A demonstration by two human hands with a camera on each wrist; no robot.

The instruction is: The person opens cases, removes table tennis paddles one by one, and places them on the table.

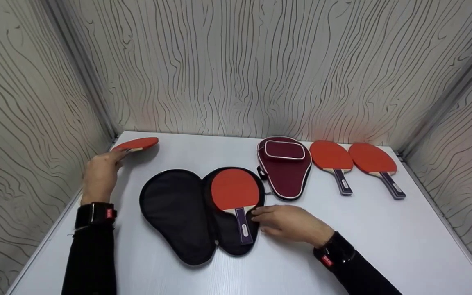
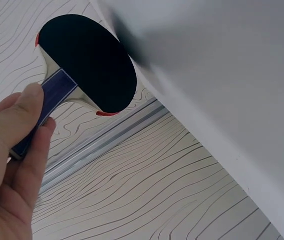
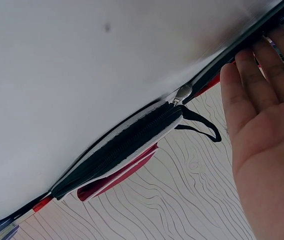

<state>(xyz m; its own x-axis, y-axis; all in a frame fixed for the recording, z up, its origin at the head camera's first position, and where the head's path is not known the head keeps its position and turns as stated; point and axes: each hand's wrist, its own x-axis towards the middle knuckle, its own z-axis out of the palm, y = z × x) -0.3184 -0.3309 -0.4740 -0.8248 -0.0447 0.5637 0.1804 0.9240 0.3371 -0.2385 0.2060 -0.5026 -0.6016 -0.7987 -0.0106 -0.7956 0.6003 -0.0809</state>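
Observation:
At the back left, my left hand (image 1: 100,175) grips a table tennis paddle (image 1: 141,143) by its handle. The paddle is tilted, red face up; its black underside and dark blue handle (image 2: 56,94) show in the left wrist view. A black paddle case (image 1: 174,213) lies unfolded in the middle, and a second red paddle (image 1: 234,189) rests in its right half, handle towards me. My right hand (image 1: 289,223) is at the right edge of that case, beside the paddle's handle, with its fingers (image 3: 249,82) extended and slightly bent.
Behind the unfolded case lies a closed maroon paddle case (image 1: 287,174) with white piping and a zipper pull (image 3: 183,93). Two more red paddles (image 1: 331,155) (image 1: 373,157) lie to its right. Wood-patterned panels (image 1: 219,61) wall the white table (image 1: 383,246) on three sides.

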